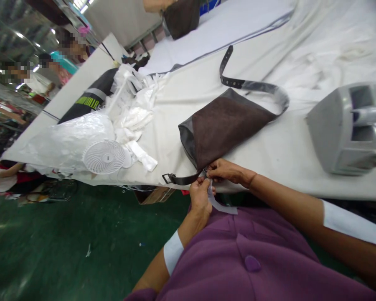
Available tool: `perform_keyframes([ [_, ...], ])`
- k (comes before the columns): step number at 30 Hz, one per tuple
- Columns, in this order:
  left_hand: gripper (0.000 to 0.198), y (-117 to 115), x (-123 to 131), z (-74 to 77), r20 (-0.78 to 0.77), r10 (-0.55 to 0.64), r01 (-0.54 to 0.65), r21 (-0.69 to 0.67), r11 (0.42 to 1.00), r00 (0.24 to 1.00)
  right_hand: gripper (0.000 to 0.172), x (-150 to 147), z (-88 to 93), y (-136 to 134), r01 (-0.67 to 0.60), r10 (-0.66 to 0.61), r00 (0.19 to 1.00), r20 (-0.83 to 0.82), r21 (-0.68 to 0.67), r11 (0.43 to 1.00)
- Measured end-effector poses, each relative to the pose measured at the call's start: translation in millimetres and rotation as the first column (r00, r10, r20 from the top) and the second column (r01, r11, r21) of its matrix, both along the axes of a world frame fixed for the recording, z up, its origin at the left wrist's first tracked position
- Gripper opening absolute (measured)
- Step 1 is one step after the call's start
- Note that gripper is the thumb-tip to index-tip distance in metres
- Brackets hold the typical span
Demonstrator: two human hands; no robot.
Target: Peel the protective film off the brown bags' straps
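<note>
Left hand and right hand meet at the near table edge, both grips pressed together. Right fingertips pinch at the tip of the dark buckled strap; left fingers close just beside them, over a pale strip that hangs down toward the purple smock. The pinch point is small and mostly hidden by the fingers, so what sits there, a small metal bit perhaps, cannot be made out.

Brown suede bag lies flat on the white-covered table, grey panel at one corner, just ahead of the hands. Its holed strap arcs away across the cloth, and its far tip points up the table.

Buckle rests close to the table edge; green floor lies below. Open cloth separates the bag from the grey plastic housing on the right. To the left, well apart, sit a heap of white plastic wrap and a white fan grille. Blurred co-workers stand beyond.
</note>
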State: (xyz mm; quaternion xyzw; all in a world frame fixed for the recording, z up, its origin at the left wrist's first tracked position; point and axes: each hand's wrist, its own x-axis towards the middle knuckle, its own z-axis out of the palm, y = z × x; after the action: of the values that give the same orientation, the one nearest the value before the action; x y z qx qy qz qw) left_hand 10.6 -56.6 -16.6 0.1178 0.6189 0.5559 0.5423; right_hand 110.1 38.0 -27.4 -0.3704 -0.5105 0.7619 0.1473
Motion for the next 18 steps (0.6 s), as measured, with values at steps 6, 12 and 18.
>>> perform_keyframes([
  [6, 0.034, 1.3, 1.5, -3.2, 0.083, 0.059, -0.061, 0.02, 0.998, 0.995, 0.009, -8.5, 5.2, -13.5, 0.146, -0.185, 0.963, 0.196, 0.195, 0.97],
  [12, 0.035, -0.4, 5.3, -1.4, 0.135, 0.072, -0.079, 0.04, 0.996, 0.988, 0.011, -15.2, 7.4, -15.4, 0.174, -0.266, 0.906, 0.329, 0.284, 0.943],
  [18, 0.023, -3.7, 8.0, -7.7, -0.003, 0.039, -0.039, 0.067, 0.997, 0.999, 0.016, -15.5, 18.1, -15.1, 0.21, -0.176, 0.945, 0.276, -0.097, 0.973],
])
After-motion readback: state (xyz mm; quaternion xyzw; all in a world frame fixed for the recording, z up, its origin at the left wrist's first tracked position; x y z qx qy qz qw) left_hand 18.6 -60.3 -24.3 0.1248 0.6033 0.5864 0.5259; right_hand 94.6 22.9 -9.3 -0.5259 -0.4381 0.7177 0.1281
